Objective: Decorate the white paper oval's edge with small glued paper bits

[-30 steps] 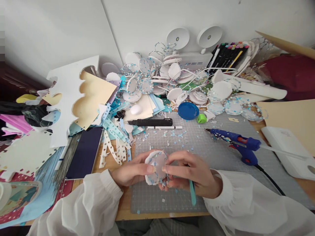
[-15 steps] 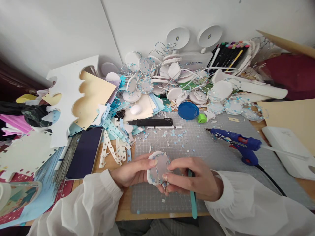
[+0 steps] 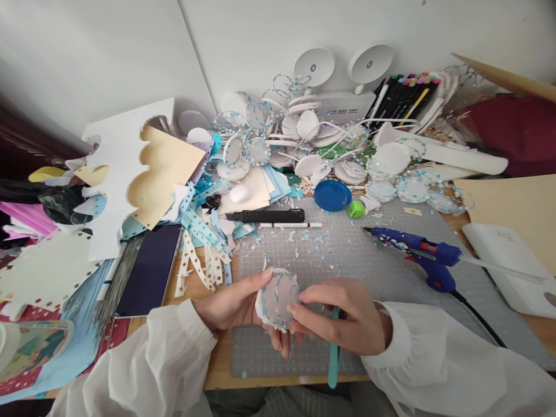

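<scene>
Over the front of the grey cutting mat [image 3: 313, 359] I see a white round disc [image 3: 280, 298] edged and crossed with thin wire carrying small pale-blue and white bits. My left hand [image 3: 241, 301] grips it from the left, thumb on its upper rim and fingers beneath. At the disc's right edge, thumb and fingertips of my right hand [image 3: 343, 315] pinch the wire garland. Tweezers with a teal handle [image 3: 333, 365] are tucked in the same right hand, pointing down toward the mat's front edge. What the right fingertips hold is partly hidden.
A blue glue gun [image 3: 417, 249] lies on the right of the mat. Behind are a black cutter knife [image 3: 273, 216], a blue lid [image 3: 332, 196], a green sharpener [image 3: 357, 209] and many decorated discs [image 3: 256, 150]. A dark phone [image 3: 150, 269] and punched paper strips [image 3: 202, 255] lie left.
The disc has turned a little in my hands, and my left thumb has shifted to its upper rim. The tweezers' lower end has swung slightly left.
</scene>
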A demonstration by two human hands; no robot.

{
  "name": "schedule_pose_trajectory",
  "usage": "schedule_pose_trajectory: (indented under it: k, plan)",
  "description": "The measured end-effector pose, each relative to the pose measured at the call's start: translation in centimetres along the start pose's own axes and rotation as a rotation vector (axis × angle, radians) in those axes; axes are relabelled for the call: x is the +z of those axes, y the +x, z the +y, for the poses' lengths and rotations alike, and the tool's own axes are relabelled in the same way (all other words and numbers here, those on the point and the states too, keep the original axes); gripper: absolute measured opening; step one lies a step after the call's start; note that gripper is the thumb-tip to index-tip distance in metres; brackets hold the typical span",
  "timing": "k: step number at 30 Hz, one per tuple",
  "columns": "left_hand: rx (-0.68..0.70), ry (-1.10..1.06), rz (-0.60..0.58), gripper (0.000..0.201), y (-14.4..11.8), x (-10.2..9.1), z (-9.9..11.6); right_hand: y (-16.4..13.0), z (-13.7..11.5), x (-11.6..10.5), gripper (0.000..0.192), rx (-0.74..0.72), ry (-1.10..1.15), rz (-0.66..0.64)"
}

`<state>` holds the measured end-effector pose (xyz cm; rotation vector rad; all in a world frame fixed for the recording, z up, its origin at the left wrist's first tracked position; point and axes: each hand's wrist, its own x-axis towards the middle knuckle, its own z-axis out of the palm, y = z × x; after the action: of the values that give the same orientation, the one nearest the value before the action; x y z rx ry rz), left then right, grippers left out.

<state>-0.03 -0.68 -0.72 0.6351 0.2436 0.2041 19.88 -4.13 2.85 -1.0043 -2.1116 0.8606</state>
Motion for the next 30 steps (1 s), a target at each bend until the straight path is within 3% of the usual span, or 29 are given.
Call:
schedule_pose_trajectory:
  k: [9,14,17,20,23,26,28,30]
  plan:
    - [-0.006,-0.093,0.08,0.06,-0.2,0.3,-0.1,0.6,-0.9,-0.5,0.031,0.291,-0.132,-0.232]
    - [-0.041,-0.076,0.044,0.066,-0.1,0.4,0.0,0.6,-1.0,-0.5,0.033,0.316,-0.11,-0.268]
    - [-0.046,-0.05,0.03,0.069,0.0,0.4,0.0,0.3,-0.6,-0.6,0.034,0.237,-0.056,-0.221]
    - [-0.021,-0.05,0.03,0.067,-0.1,0.5,0.0,-0.1,0.4,-0.7,0.032,0.042,-0.04,-0.154]
    - [0.052,-0.076,0.093,0.047,-0.2,0.7,0.2,-0.4,1.4,-0.7,0.019,-0.143,-0.068,-0.034]
    - [0.117,-0.091,0.154,0.034,-0.3,0.9,0.4,-0.6,2.1,-0.6,0.026,-0.313,-0.069,0.149]
    - [0.162,-0.083,0.156,0.037,-0.4,0.9,0.6,-0.7,2.2,-0.4,0.031,-0.311,-0.031,0.243]
    - [0.22,-0.067,0.137,0.042,-0.3,0.9,0.6,-0.9,2.3,-0.3,0.031,-0.211,0.031,0.317]
